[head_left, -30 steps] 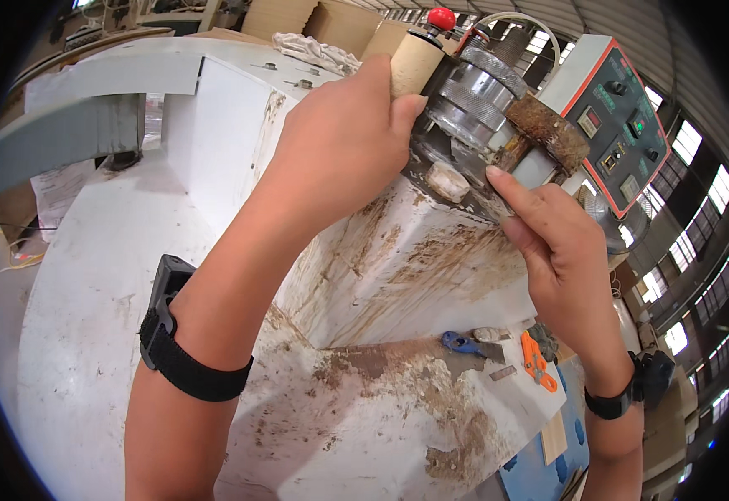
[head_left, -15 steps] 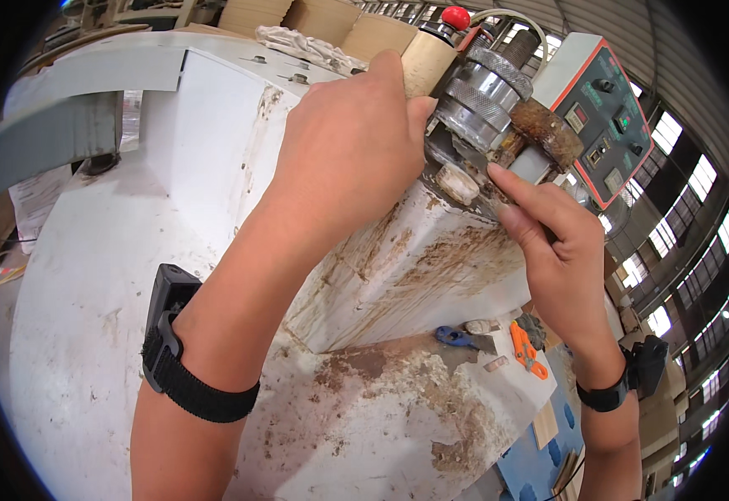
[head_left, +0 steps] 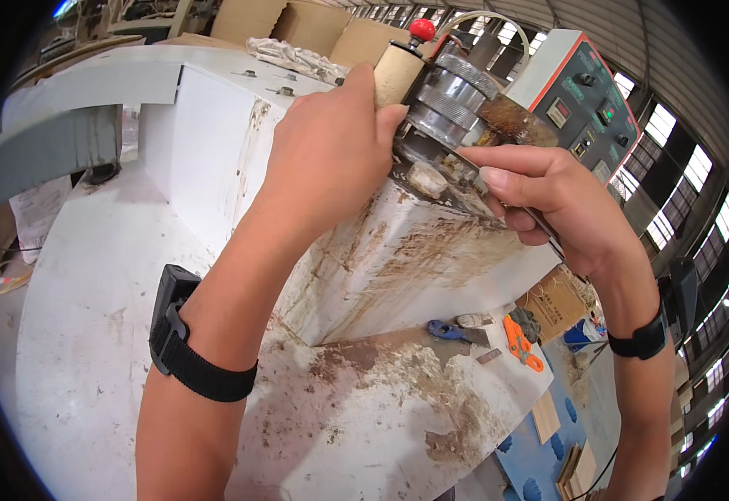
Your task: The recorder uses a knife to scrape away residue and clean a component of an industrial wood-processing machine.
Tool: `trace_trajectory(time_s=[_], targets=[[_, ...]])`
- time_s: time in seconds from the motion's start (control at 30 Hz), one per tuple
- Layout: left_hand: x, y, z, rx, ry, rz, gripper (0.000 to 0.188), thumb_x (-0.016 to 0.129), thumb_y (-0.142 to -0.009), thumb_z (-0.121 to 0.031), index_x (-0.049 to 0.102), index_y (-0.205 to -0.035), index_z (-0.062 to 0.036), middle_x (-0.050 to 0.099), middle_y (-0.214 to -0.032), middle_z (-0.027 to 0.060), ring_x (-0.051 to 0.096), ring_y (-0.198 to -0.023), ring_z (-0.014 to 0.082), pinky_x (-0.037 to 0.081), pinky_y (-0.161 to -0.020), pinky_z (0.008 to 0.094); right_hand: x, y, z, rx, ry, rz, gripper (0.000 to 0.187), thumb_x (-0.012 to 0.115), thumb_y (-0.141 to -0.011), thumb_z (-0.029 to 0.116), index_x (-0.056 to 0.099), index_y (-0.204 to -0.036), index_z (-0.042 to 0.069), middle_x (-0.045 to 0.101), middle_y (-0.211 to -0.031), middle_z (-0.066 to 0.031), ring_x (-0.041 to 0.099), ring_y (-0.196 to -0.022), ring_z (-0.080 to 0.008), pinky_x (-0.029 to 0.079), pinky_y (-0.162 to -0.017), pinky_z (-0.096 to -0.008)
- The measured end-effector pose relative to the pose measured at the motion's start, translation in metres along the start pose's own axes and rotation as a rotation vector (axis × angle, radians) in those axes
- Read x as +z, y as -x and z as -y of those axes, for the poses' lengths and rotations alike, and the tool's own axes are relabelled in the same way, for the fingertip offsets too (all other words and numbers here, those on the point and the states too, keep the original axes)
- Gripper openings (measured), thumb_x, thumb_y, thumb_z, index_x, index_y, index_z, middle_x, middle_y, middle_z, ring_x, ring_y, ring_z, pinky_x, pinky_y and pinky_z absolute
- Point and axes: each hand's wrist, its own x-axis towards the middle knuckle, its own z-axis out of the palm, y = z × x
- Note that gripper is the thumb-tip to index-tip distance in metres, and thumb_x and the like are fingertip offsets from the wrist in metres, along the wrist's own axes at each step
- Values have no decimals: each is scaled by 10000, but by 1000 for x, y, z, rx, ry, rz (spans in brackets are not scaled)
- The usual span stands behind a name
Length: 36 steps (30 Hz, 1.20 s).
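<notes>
My left hand (head_left: 327,154) is wrapped round the lower part of a cream-coloured cylinder (head_left: 398,75) topped by a red ball knob (head_left: 421,30); its thumb shows, but most fingers are hidden behind. Beside it stands a knurled metal collar (head_left: 448,100) on the machine head. My right hand (head_left: 556,192) pinches a thin, dark metal strip (head_left: 541,222) between thumb and fingers. The strip's far end reaches under the collar, close to a whitish, caked lump (head_left: 427,179) on the machine's corner. What exactly the strip touches there is hard to see.
A control box (head_left: 577,100) with knobs stands right of the collar. Below, on the stained white table (head_left: 364,426), lie an orange-handled tool (head_left: 521,342) and a blue-handled scraper (head_left: 456,331). A crumpled cloth (head_left: 297,60) rests on the machine top.
The view has shifted, so the machine head sits further left. My right hand has turned, with its fingers now stretched along the strip and more of the strip showing. My left hand keeps its place.
</notes>
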Motion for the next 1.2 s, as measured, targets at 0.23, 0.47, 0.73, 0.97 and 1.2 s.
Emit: trace_trajectory(time_s=[0.23,0.47,0.73,0.97,1.2], targets=[[0,0,0,-17,-8,22,282,557,-991,-239,568,-1210,-62,672,-826,211,639,-778,402,488,-736,441,-10,-5,-10,50,-115,93,399,625,-977,210,612,-1339,42,564,-787,-7,413,-581,-52,305,-465,-202],[0,-2,-3,6,11,11,284,589,-960,-258,537,-1005,18,667,-805,230,637,-819,439,481,-744,521,-16,18,-38,-78,-160,146,444,624,-989,216,562,-1385,25,575,-803,-13,447,-619,-72,358,-509,-223],[-13,0,-10,-35,254,131,311,593,-967,-185,592,-1231,-21,692,-944,214,659,-885,372,503,-815,396,-14,47,-84,-122,-568,309,506,597,-1011,268,483,-1440,24,686,-958,-131,616,-677,-130,522,-553,-264],[-39,62,-51,238,23,-15,278,648,-933,-112,606,-1174,21,666,-1040,172,651,-979,275,504,-882,351,-3,75,-130,-127,-761,452,489,561,-1030,237,461,-1449,4,692,-1001,-164,636,-696,-150,528,-584,-289],[-32,116,-108,-215,303,599,165,644,-975,-176,630,-945,-15,672,-804,79,630,-683,164,492,-631,287,27,96,-163,-91,-970,689,443,543,-1040,203,484,-1433,6,694,-1021,-169,600,-674,-129,509,-604,-270]])
